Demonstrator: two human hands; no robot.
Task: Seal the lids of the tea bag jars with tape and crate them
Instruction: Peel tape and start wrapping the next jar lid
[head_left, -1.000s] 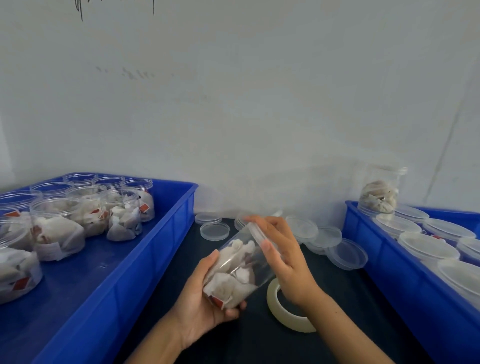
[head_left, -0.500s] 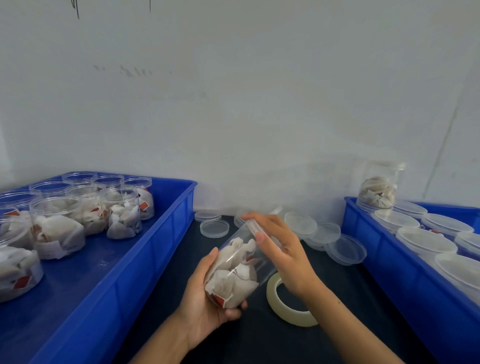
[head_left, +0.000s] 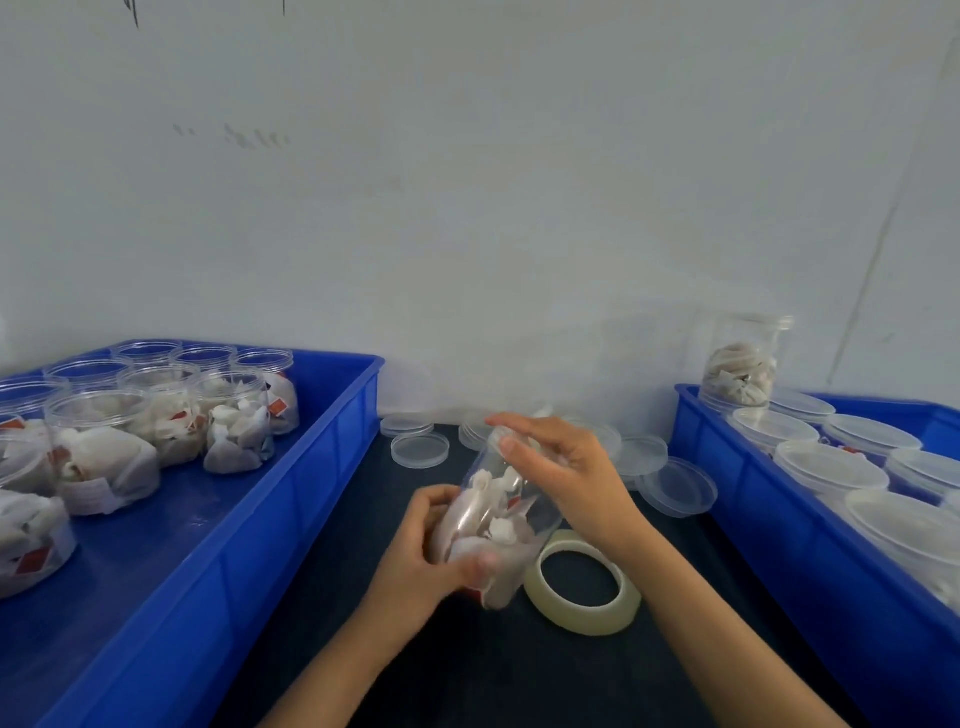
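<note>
A clear plastic jar (head_left: 493, 525) full of white tea bags is tilted over the dark table, its lidded top pointing away from me. My left hand (head_left: 421, 561) grips the jar's lower body, thumb across the front. My right hand (head_left: 566, 473) curls over the lid end, fingers wrapped on the rim. A roll of clear tape (head_left: 582, 584) lies flat on the table just right of the jar, under my right wrist.
A blue crate (head_left: 291, 499) on the left holds several open jars of tea bags (head_left: 236, 426). Another blue crate (head_left: 748, 499) on the right holds several lidded jars (head_left: 831, 462), with one jar stacked on top (head_left: 740, 364). Loose clear lids (head_left: 420, 450) lie by the wall.
Both hands turned the jar a little and raised it more upright. My left thumb came round to the front of the jar. The tape roll stayed where it was.
</note>
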